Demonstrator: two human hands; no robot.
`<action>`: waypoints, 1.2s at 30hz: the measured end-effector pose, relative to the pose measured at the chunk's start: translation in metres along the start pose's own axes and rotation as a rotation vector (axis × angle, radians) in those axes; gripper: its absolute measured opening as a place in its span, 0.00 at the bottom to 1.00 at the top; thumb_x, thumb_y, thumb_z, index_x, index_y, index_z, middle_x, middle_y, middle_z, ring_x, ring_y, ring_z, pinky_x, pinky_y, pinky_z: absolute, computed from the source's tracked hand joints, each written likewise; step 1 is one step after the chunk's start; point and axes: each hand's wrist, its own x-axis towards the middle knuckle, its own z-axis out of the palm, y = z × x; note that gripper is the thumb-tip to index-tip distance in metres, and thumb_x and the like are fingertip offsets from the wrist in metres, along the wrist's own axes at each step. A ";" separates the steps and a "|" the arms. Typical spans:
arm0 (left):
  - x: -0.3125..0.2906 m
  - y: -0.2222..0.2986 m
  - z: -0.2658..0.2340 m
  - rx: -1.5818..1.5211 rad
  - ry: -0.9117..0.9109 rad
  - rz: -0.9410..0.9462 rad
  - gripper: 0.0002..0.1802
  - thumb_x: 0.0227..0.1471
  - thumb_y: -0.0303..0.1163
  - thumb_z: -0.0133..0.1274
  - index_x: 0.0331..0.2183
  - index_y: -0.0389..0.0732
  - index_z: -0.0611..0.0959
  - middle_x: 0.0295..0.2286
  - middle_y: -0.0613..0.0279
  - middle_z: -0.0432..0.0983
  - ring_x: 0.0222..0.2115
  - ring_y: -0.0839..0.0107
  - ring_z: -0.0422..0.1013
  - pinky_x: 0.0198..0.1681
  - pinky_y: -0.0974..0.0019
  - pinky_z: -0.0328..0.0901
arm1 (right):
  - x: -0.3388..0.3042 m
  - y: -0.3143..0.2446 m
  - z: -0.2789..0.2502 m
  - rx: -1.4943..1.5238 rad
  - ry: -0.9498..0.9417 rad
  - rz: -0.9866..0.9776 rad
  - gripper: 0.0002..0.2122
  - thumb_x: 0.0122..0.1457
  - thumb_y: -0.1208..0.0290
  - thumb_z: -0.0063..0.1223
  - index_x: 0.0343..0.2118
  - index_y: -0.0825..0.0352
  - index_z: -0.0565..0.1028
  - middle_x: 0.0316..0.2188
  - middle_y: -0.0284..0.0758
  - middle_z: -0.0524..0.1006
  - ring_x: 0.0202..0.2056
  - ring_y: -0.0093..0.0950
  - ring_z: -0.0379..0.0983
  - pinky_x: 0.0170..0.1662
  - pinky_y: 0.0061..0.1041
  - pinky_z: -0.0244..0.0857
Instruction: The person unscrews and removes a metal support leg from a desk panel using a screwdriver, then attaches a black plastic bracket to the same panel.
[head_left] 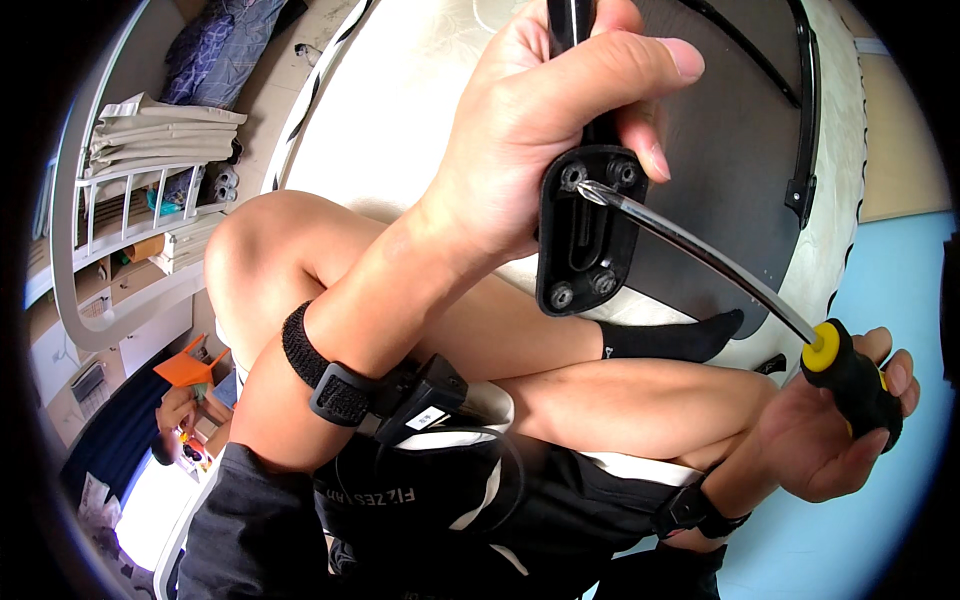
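My left hand point(500, 150) is raised in the upper middle, its fingers wrapped round a black rod point(570, 25). Below that grip hangs a black mounting plate point(588, 235) with rounded ends, a long slot down its middle and several screws at the corners. A screwdriver point(715, 248) with a long steel shaft and a black-and-yellow handle slants across from the lower right. Its tip is at the plate's upper left screw point(572, 177); whether it sits in the screw head I cannot tell. My right hand point(815, 445) is closed loosely around the handle.
A dark grey board point(690, 150) with a black metal frame point(805, 120) lies on the pale bedding point(390, 100) beyond my crossed legs. A white bed rail point(68, 250) runs along the left. Down at the lower left another person point(180, 410) is near an orange object point(190, 367).
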 end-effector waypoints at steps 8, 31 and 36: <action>-0.002 0.001 0.003 -0.020 -0.005 0.012 0.15 0.51 0.27 0.53 0.18 0.48 0.65 0.11 0.67 0.68 0.12 0.79 0.66 0.16 0.78 0.57 | -0.001 -0.003 -0.003 0.078 -0.035 0.015 0.15 0.41 0.68 0.53 0.33 0.63 0.63 0.31 0.30 0.60 0.32 0.24 0.58 0.41 0.22 0.56; 0.009 -0.013 -0.015 -0.079 -0.004 -0.085 0.13 0.51 0.28 0.52 0.19 0.46 0.68 0.12 0.68 0.69 0.14 0.79 0.68 0.19 0.78 0.60 | -0.001 0.001 0.001 0.471 -0.150 -0.016 0.14 0.35 0.68 0.52 0.23 0.56 0.59 0.23 0.21 0.59 0.29 0.23 0.51 0.36 0.17 0.54; 0.000 0.005 -0.002 -0.098 0.001 -0.124 0.12 0.51 0.29 0.53 0.20 0.47 0.68 0.12 0.69 0.69 0.14 0.80 0.68 0.18 0.79 0.60 | 0.001 0.001 -0.013 0.292 -0.091 -0.098 0.13 0.35 0.68 0.51 0.24 0.55 0.59 0.23 0.20 0.60 0.29 0.24 0.51 0.37 0.22 0.50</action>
